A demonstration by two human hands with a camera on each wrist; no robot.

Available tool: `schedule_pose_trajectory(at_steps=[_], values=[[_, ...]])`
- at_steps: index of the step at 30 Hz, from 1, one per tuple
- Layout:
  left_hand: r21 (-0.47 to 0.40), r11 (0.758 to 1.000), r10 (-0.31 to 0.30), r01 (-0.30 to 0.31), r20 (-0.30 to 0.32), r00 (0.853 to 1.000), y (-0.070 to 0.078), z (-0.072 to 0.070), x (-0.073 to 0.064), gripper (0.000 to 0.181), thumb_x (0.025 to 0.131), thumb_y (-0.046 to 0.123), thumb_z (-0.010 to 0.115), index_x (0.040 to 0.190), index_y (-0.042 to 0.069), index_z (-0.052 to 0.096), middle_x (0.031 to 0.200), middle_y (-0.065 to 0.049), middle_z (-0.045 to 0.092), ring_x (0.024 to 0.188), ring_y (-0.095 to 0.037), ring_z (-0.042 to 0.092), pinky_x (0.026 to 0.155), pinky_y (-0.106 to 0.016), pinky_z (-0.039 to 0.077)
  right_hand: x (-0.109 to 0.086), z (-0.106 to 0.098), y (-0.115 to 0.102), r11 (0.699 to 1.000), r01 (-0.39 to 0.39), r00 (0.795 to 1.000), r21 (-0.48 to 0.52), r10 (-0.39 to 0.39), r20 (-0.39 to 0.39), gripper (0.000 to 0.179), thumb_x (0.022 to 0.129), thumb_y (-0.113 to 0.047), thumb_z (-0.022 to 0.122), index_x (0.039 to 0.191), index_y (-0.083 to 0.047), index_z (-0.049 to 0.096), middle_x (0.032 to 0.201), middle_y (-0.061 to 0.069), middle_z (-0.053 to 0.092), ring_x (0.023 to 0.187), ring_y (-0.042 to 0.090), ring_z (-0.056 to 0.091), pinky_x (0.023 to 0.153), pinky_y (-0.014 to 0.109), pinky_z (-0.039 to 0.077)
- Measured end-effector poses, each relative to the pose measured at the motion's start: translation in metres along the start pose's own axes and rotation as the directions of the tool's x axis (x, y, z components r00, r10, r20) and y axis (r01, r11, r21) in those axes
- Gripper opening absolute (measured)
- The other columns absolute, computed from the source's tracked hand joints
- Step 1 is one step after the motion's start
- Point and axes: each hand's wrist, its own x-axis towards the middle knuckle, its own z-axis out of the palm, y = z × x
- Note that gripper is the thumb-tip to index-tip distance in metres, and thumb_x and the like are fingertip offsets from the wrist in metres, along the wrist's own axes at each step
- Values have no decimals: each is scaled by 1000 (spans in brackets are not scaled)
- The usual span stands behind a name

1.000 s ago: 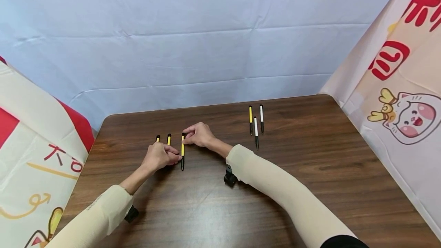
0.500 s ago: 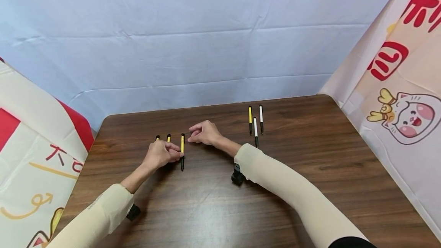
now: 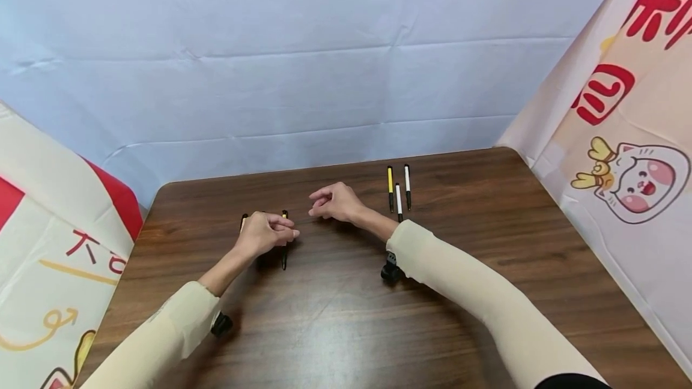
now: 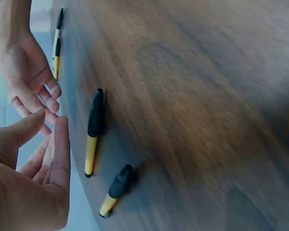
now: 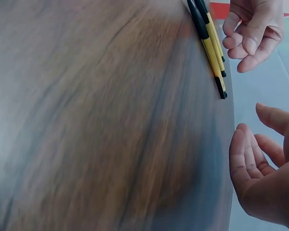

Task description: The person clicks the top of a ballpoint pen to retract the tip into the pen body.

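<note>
The left grip (image 3: 265,234) is slack and empty, fingers loosely extended above yellow-and-black pens (image 4: 93,130) lying on the counter (image 3: 335,305). The right grip (image 3: 339,203) is likewise relaxed and empty, between these and one yellow pen (image 3: 390,188) grouped with two white pens (image 3: 408,185)

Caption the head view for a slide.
Empty left hand over yellow pens, empty right hand beside them, two white pens farther right on a woodgrain table.

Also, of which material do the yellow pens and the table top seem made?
Yellow pens: probably plastic, smooth-looking, judging by their even colour and clean edges. Table top: wood or wood-look laminate, slightly glossy, judging by its streaked brown grain and soft light reflection.
</note>
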Motion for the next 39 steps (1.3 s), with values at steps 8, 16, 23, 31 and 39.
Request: schedule_pose_trajectory(at_steps=[8,16,23,31,39], values=[[15,1000,22,-22,-3,1000,12,8,6,30,91,20,86,114,1,81,93,-8,82,85,-31,79,76,-46,66,-5,-22,4,999,15,1000,-36,-16,-17,42,94,-12,83,132,1,72,96,6,80,88,32,77,79,40,66],[-165,986,12,-6,31,999,19,15,15,34,92,11,84,120,-7,75,102,-16,81,99,-36,78,87,-45,66,-8,-50,6,996,36,999,-80,-39,-37,44,93,-13,84,133,1,71,101,8,79,90,38,76,79,48,66],[-318,947,-16,53,117,993,25,23,27,43,95,10,81,131,-9,68,117,-21,77,115,-40,73,98,-48,61,-9,-73,13,996,30,998,-89,-36,-61,48,94,-13,84,137,2,68,107,11,78,97,37,76,82,47,66],[-392,919,1,42,109,994,35,33,40,44,96,7,80,134,-10,66,120,-21,76,118,-40,72,100,-47,61,-10,-102,19,995,28,991,-97,-40,-126,50,93,-13,84,138,3,67,110,14,77,93,25,75,87,46,65],[-436,897,-16,70,128,992,40,44,51,49,96,8,79,139,-9,63,127,-20,73,124,-39,68,106,-47,57,-10,-123,22,999,-9,991,-47,2,-132,53,95,-13,82,142,4,63,116,18,74,107,38,72,96,54,61]])
